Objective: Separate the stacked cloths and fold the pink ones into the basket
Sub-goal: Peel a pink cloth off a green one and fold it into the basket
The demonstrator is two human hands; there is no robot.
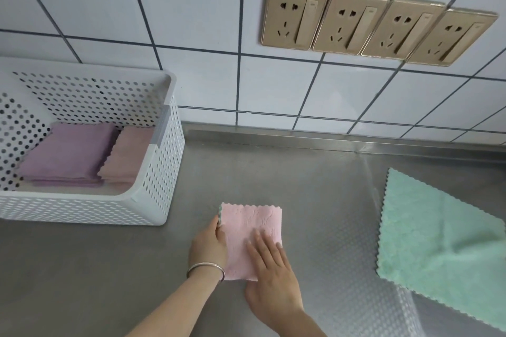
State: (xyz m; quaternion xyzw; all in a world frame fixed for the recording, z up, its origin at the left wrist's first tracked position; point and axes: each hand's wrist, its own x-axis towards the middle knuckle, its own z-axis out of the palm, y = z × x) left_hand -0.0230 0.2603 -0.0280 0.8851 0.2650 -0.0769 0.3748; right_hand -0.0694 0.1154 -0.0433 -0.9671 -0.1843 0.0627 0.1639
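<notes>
Left grip: the left hand (209, 243) is set at the left edge of the folded pink cloth (252, 227), with fingers curled round that edge, where a sliver of green shows at the upper corner; a silver bangle (205, 268) is worn on the wrist.
Right grip: the right hand (269, 276) is laid flat on the lower right part of the pink cloth, fingers straight and slightly spread, pressed on the fabric and closed round nothing.
Pink cloth: it is seen folded to a small rectangle with scalloped edges, lying on the tabletop (315, 186) near the front, to the right of the basket and apart from it.
Basket: a white perforated basket (164, 167) is placed at the left of the tabletop against the wall; two folded stacks are held inside, a purple stack (68, 153) on the left and a pale pink stack (126, 156) on the right, just beside each other.
Green cloth: a green cloth (438, 241) is spread open at the right, well apart from both hands.
Wall: a white tiled wall (191, 8) is shown behind, with four gold sockets (377, 24) mounted in a row.
</notes>
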